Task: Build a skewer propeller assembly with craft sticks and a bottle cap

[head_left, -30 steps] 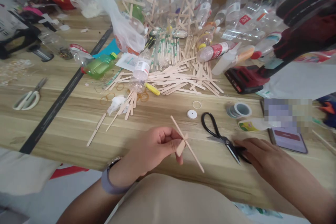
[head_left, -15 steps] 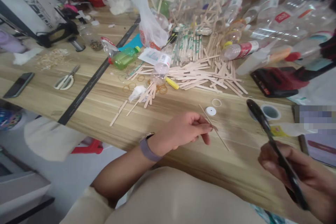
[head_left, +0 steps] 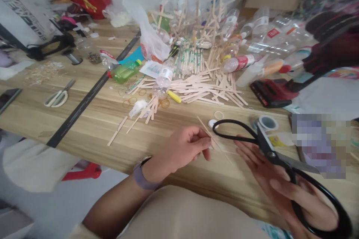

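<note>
Blk scissors point(head_left: 271, 155), on tabletop point(head_left: 89, 130) approx. 1 sec ago, now held up in R hand point(head_left: 276, 190) by near loop, fingers outstretched; L hand point(head_left: 186, 145) pinches wooden stick point(head_left: 203, 126) above tabletop, i.e. both items in hand.

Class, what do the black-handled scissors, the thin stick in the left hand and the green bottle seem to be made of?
Black-handled scissors: blades probably steel, grey with a dull sheen; handles glossy, perhaps plastic-coated.
Thin stick: probably wood, pale and matte, though too blurred for grain.
Green bottle: likely plastic, see-through with glossy highlights.
</note>
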`<state>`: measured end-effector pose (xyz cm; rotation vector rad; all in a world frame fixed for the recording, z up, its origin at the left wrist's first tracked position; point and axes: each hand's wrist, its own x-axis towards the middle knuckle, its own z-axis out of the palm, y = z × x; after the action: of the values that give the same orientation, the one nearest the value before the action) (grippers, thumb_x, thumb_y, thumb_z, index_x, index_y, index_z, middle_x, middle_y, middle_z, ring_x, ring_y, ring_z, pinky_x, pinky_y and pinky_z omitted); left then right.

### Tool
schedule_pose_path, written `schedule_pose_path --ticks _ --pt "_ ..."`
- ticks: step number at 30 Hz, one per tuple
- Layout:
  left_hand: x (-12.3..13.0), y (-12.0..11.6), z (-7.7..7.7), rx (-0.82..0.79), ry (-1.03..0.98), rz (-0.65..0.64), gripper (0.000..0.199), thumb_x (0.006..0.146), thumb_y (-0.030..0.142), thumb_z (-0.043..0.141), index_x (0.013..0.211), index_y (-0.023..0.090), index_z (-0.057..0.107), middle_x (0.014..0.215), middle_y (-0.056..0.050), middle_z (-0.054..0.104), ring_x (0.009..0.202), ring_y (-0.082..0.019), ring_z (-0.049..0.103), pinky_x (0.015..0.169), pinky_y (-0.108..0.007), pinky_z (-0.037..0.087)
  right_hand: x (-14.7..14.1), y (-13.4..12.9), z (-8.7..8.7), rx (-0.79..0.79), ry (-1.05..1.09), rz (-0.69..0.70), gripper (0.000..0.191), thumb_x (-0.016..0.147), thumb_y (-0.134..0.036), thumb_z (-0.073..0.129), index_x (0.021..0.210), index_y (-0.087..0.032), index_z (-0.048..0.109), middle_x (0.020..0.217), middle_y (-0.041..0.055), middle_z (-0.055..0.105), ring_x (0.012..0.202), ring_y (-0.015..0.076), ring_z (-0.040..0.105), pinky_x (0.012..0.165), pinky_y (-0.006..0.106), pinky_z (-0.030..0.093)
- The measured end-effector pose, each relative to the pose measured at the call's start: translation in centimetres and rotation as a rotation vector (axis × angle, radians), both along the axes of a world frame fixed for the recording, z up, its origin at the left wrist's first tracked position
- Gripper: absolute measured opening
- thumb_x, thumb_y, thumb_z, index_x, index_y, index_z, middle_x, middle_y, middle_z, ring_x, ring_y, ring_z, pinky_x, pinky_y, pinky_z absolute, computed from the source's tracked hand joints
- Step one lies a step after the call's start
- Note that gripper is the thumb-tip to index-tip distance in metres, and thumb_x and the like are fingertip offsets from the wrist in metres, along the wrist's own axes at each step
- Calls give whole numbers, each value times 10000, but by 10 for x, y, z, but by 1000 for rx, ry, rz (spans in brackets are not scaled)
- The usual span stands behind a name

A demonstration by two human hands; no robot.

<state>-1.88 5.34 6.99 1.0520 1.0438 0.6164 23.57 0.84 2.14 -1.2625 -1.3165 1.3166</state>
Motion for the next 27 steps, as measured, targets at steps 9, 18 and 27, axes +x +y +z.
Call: schedule_pose_path --ticks 9,18,27 --pt "-4 -2 10 278 165 209 111 873 321 616 861 225 670 1215 5 651 971 -164 591 714 -242 407 -18 14 9 -99 446 133 433 687 -211 618 1096 -305 725 1343 30 637 1382 326 430 1166 559 285" --pt "-16 0 25 288 265 335 201 949 361 492 856 206 579 839 -15 716 739 -157 659 571 -237 444 -16 16 15 -175 451 139 164 706 -177 671 807 -294 726 1304 -6 658 1358 350 457 1162 566 303" --pt "10 18 8 506 733 469 62 959 250 387 929 231 438 732 -7 628 647 -195 642 577 -282 441 -52 13 5 -246 561 398 469 762 -299 650 1230 -318 644 1435 53 550 1334 297 494 1129 546 327"
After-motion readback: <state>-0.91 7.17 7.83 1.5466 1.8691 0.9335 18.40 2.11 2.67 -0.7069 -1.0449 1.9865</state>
